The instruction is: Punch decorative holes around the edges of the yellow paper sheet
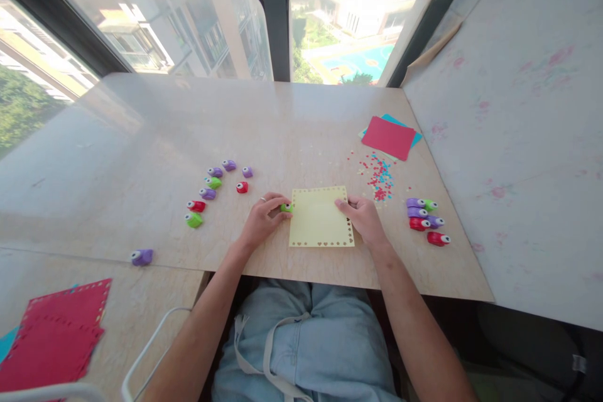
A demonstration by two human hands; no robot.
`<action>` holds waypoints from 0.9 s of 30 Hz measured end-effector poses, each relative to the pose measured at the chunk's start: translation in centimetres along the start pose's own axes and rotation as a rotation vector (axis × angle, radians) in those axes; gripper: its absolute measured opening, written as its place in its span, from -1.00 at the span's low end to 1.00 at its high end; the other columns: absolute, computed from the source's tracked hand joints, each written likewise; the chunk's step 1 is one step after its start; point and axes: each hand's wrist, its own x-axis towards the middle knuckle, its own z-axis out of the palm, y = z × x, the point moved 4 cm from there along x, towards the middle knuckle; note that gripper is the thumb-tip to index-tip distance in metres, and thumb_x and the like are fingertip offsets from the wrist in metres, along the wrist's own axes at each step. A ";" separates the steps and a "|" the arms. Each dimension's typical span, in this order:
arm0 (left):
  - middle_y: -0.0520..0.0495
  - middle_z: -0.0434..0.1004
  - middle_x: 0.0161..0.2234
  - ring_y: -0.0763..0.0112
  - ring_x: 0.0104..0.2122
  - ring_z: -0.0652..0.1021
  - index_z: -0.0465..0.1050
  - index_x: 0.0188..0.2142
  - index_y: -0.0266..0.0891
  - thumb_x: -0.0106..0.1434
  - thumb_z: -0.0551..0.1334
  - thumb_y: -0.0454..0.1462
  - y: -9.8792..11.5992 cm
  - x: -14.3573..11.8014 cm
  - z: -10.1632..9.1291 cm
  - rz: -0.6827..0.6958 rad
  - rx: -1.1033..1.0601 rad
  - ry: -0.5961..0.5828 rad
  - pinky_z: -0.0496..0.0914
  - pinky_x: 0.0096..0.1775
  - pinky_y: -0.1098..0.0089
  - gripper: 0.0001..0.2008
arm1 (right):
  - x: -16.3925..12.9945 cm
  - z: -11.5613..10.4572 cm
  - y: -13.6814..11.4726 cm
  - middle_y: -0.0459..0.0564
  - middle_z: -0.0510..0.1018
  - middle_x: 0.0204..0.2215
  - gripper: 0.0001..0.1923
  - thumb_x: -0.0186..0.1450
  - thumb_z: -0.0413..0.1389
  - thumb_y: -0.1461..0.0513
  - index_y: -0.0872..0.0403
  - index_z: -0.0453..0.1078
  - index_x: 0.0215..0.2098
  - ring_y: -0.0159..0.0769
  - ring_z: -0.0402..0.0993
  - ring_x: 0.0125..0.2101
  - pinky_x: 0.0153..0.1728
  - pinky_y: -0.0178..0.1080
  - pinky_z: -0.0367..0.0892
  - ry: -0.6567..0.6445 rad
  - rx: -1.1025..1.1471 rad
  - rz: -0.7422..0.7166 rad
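Observation:
A pale yellow sheet of paper (319, 220) lies in front of me, with small shapes punched along its top, right and bottom edges. My left hand (264, 217) is closed on a small green craft punch (286, 207), which sits at the sheet's left edge. Whether the paper is inside the punch's slot I cannot tell. At the opposite side, my right hand (364, 220) grips the right edge of the paper, thumb on top. Beyond the right hand lies a scatter of red, blue and yellow punched bits (380, 179).
Several purple, green and red punches (208, 193) stand to the left, and another group (418, 212) to the right. One purple punch (142, 257) is apart at far left. Uncut cards (389, 137) lie back right; punched red sheets (51, 339) lie lower left. A papered wall (527, 157) bounds the right.

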 end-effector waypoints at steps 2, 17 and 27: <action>-0.12 0.50 -0.20 0.33 -0.18 0.52 0.53 -0.20 -0.21 0.22 0.31 -0.28 0.0 -0.1 0.0 -0.007 0.010 0.006 0.43 -0.11 0.34 -0.85 | 0.0 0.0 0.0 0.03 0.59 -0.49 -0.50 0.11 0.21 -0.11 0.17 0.53 -0.30 -0.17 0.51 -0.43 -0.49 -0.26 0.37 -0.002 0.004 0.006; -0.15 0.49 -0.19 0.30 -0.19 0.53 0.53 -0.16 -0.20 0.25 0.29 -0.25 0.1 -0.4 0.2 -0.060 -0.005 0.014 0.48 -0.20 0.34 -0.83 | -0.1 0.2 -0.4 0.09 0.64 -0.37 -0.53 0.12 0.24 -0.07 0.16 0.54 -0.26 -0.14 0.54 -0.40 -0.45 -0.24 0.40 -0.006 0.082 0.094; -0.14 0.50 -0.20 0.33 -0.21 0.54 0.53 -0.17 -0.21 0.24 0.30 -0.26 0.0 -0.4 0.2 -0.066 -0.009 0.038 0.49 -0.22 0.38 -0.84 | -0.1 0.2 -0.2 0.06 0.63 -0.42 -0.56 0.13 0.24 -0.07 0.14 0.54 -0.30 -0.14 0.56 -0.40 -0.46 -0.24 0.41 -0.036 0.106 0.120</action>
